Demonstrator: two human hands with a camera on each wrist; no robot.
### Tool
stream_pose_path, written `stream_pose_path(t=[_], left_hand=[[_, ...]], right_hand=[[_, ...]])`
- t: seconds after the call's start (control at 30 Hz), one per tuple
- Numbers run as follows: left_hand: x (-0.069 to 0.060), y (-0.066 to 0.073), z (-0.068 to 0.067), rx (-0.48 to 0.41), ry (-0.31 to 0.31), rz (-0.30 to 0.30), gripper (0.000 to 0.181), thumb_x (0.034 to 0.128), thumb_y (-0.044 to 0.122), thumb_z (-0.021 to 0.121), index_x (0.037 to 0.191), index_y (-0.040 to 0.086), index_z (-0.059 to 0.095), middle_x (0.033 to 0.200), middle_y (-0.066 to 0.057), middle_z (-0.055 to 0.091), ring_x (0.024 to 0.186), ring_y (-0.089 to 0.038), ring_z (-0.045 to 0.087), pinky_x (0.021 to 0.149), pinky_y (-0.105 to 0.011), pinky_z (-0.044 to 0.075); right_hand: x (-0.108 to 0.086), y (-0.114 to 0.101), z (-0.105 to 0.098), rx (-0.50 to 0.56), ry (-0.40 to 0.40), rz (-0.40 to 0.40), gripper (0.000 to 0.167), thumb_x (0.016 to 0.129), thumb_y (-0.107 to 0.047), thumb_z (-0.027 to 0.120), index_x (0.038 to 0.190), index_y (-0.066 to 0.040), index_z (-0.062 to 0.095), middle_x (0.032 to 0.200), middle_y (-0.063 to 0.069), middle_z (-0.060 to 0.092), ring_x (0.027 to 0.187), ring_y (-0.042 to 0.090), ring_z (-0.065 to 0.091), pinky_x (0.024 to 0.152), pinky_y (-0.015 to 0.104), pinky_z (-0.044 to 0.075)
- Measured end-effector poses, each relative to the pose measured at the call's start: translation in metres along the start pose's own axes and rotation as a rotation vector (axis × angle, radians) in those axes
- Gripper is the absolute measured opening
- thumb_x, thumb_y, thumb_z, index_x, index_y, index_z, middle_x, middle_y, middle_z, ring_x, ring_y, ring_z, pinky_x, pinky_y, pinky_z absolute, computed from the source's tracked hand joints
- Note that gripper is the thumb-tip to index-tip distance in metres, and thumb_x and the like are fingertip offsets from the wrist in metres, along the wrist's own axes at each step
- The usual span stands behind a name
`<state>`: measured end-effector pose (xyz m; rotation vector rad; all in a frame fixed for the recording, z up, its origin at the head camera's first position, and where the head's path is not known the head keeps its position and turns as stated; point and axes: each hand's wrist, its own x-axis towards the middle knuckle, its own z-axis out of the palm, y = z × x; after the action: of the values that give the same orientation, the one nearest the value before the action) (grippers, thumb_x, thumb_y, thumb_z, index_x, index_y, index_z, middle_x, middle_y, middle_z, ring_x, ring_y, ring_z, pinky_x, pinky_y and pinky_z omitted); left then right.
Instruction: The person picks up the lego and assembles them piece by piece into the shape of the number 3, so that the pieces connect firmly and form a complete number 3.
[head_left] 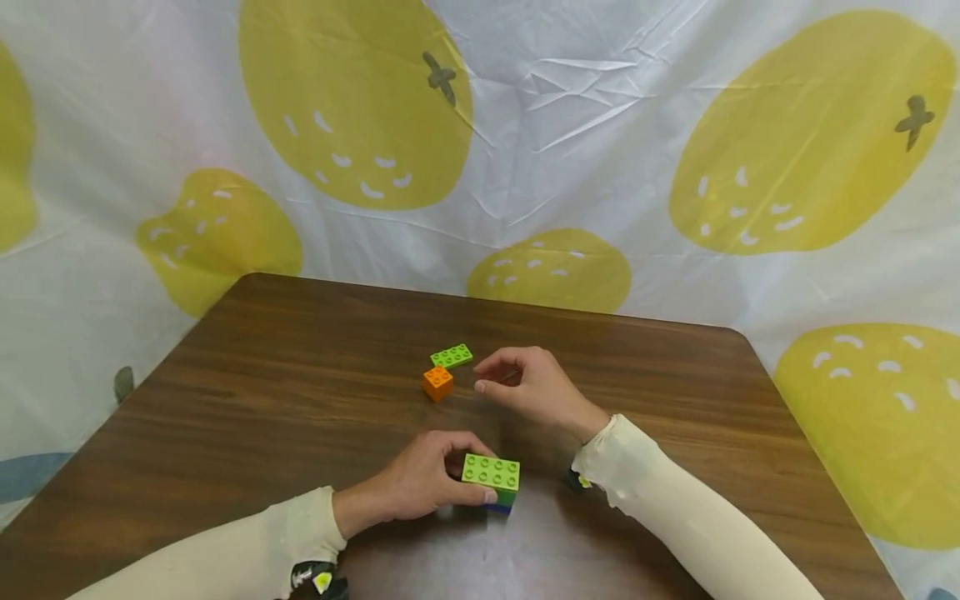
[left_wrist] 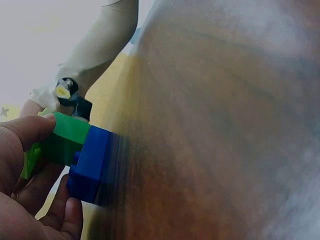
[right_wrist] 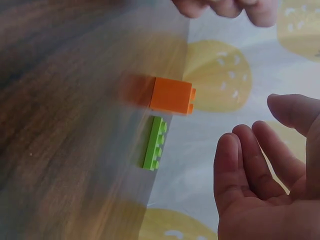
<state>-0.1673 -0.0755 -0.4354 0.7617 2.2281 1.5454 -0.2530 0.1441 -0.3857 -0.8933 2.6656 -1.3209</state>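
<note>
from where i stand, five toy building pieces are out: three in a stack and two loose. the person's left hand [head_left: 420, 479] pinches the stack between thumb and fingers, near the close side of the brown bench [head_left: 322, 350]. a light green plate [head_left: 491, 471] with eight studs is on top, a darker green brick [left_wrist: 68, 135] in the middle, a blue brick [left_wrist: 91, 162] at the bottom; some of the blue one's studs show past the green. whether the blue base touches the bench, i can't tell.

the right hand [head_left: 536, 387] is held with thumb and fingers parted and gently bent, just beside the loose pair. those are one orange brick [head_left: 438, 383], four studs on top, and one flat lime piece [head_left: 452, 357] with eight studs, lying on the bench just past it, with a narrow gap between them.

two cream sleeves [head_left: 225, 542] cover the arms, and each wrist has a dark device [head_left: 318, 579] with a yellow mark too small to read. behind hangs a white cloth [head_left: 555, 192] printed with six yellow fruit shapes.
</note>
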Motion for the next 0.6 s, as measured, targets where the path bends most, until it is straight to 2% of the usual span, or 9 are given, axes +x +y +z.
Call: stream_pose_path(t=[0.13, 0.23, 0.4, 0.6], left_hand=[[-0.001, -0.001, -0.001, 0.005, 0.003, -0.008, 0.029, 0.0878, 0.028, 0.089, 0.113, 0.021, 0.077, 0.105, 0.004, 0.076, 0.088, -0.010, 0.072, 0.080, -0.023, 0.058], [-0.002, -0.002, 0.000, 0.000, 0.005, -0.010, 0.029, 0.0872, 0.028, 0.089, 0.113, 0.023, 0.077, 0.104, 0.004, 0.076, 0.088, -0.010, 0.072, 0.080, -0.024, 0.059], [-0.002, -0.002, 0.001, -0.005, 0.003, -0.011, 0.029, 0.0872, 0.027, 0.089, 0.113, 0.023, 0.077, 0.105, 0.005, 0.076, 0.088, -0.010, 0.073, 0.080, -0.023, 0.059], [0.000, -0.001, -0.001, 0.013, 0.002, -0.018, 0.028, 0.0873, 0.028, 0.089, 0.112, 0.025, 0.077, 0.104, 0.006, 0.076, 0.089, -0.010, 0.072, 0.080, -0.023, 0.058]], right_hand=[[0.009, 0.005, 0.005, 0.001, 0.002, 0.003, 0.017, 0.094, -0.024, 0.081, 0.110, -0.019, 0.079, 0.103, -0.005, 0.078, 0.093, 0.012, 0.073, 0.085, 0.033, 0.062], [0.016, 0.009, 0.009, 0.012, -0.004, 0.002, 0.019, 0.094, -0.023, 0.081, 0.111, -0.015, 0.079, 0.102, -0.002, 0.079, 0.091, 0.012, 0.074, 0.085, 0.032, 0.062], [0.025, 0.016, 0.013, 0.008, -0.010, 0.014, 0.027, 0.093, -0.022, 0.082, 0.114, -0.007, 0.078, 0.101, 0.001, 0.079, 0.090, 0.013, 0.074, 0.085, 0.034, 0.062], [0.035, 0.022, 0.017, 0.000, -0.013, 0.030, 0.034, 0.092, -0.023, 0.083, 0.120, -0.005, 0.076, 0.106, 0.003, 0.077, 0.092, 0.015, 0.072, 0.087, 0.036, 0.061]])
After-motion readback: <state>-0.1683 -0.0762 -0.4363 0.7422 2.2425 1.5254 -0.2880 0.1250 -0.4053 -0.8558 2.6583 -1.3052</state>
